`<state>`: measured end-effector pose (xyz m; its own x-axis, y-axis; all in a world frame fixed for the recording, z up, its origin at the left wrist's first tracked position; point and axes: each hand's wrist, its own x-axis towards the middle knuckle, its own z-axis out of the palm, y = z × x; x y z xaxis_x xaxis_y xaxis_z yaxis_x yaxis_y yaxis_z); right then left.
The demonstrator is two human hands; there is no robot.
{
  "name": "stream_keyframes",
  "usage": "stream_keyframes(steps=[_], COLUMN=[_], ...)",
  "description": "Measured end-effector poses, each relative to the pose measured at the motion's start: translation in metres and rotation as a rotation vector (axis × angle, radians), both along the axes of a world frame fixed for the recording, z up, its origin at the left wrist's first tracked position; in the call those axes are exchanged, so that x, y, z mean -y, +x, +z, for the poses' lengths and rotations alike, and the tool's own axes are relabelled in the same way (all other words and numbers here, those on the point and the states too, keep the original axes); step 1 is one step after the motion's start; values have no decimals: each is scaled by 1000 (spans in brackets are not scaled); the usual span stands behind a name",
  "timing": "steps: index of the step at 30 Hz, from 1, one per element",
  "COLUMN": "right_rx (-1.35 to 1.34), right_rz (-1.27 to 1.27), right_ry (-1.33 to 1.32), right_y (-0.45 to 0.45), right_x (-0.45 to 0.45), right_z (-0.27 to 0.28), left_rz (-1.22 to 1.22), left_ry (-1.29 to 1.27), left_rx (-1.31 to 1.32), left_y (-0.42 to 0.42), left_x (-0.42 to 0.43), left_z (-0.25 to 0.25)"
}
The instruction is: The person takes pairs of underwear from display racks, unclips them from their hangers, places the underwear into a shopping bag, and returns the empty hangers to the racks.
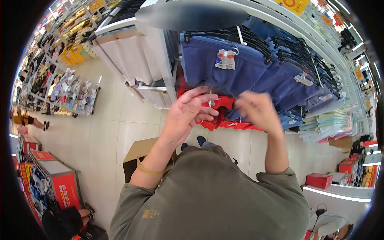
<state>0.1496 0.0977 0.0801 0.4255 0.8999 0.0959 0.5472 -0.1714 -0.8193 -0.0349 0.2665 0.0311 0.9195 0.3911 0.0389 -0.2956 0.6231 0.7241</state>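
Blue garments point(200, 56) hang on black hangers along a white rack, with a white and red price tag point(225, 59) on the front one. Below them hang red garments point(224, 103). My left hand point(190, 112) is raised in front of the red garments, palm up with its fingers apart, and nothing shows in it. To the right, my right hand point(256, 110) is before the lower edge of the blue garments, its fingers bent and smeared by motion; whether it holds anything cannot be made out.
Pale garments point(128, 56) hang left of the blue ones. An open cardboard box point(140, 150) is on the floor by my left arm. A bin with red panels point(64, 184) is at the lower left. Other people are at the lower left, lower right and far left.
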Motion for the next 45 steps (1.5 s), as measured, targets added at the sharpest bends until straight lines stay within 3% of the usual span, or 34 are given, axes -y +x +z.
stream_keyframes(steps=[3, 7, 14, 17, 21, 23, 25, 26, 30, 34, 37, 39, 41, 45], right_rx=[-102, -76, -87, 133, 1101, 690, 471, 402, 88, 292, -324, 200, 716, 766], right_rz=[-218, -138, -58, -88, -427, -345, 7, 321, 743, 910, 784, 786, 707, 634], right_ry=[-9, 8, -131, 27, 266, 379, 179, 236, -29, -301, -24, -365, -707, -622], right_y=[45, 75, 99, 88, 37, -26, -89, -104, -181, -246, -271, -285, -295, -275], right_x=[15, -2, -22, -13, 17, 33, 51, 55, 55, 25, 30, 31, 32, 45], right_z=[18, 29, 23, 18, 16, 8, 2, -19, -85, -177, -309, -305, -307, -346], left_rz=[-162, -272, -204, -124, 23, 124, 228, 244, 266, 313, 244, 246, 257, 54], left_ry=[190, 219, 252, 290, 411, 459, 507, 482, 490, 536, 577, 829, 946, 902], left_rx=[-128, -170, -153, -173, -172, -206, -228, -268, -304, -268, -317, -309, -225, -148], left_y=[-8, -22, -42, -47, -45, -40, -31, -25, -4, 22, 40, 55, 51, 28], left_x=[-2, 5, 6, 0, -19, -23, -21, -18, 6, 67, 136, 184, 228, 265], left_z=[-12, -28, -31, -29, -35, -32, -27, -24, -21, -37, -47, -78, -74, -24])
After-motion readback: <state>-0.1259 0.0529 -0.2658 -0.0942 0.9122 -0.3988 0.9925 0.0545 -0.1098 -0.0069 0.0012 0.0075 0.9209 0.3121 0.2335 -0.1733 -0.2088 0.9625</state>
